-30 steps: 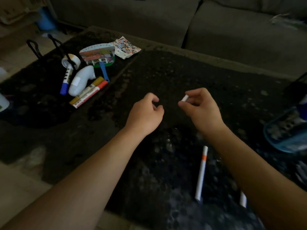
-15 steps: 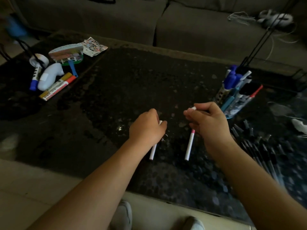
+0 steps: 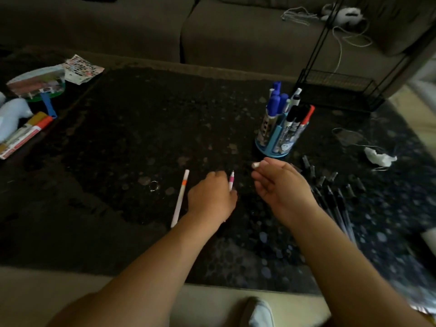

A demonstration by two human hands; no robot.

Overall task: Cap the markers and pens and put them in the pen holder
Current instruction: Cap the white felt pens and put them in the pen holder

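Left hand [image 3: 212,199]: fingers closed around pink-banded pen [image 3: 231,182], tip raised for capping. Right hand [image 3: 280,185]: fingers pinching white cap [image 3: 255,164], near that tip. Orange-banded pen [image 3: 180,197]: loose on worktop [image 3: 141,138]. Pen holder [image 3: 279,138]: just beyond, part-filled.

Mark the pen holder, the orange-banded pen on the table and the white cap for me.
pen holder [image 3: 273,147]: head view, on its blue base rim.
orange-banded pen [image 3: 181,197]: head view, mid-barrel, white part.
white cap [image 3: 255,164]: head view, on the end protruding from the right hand's fingers.
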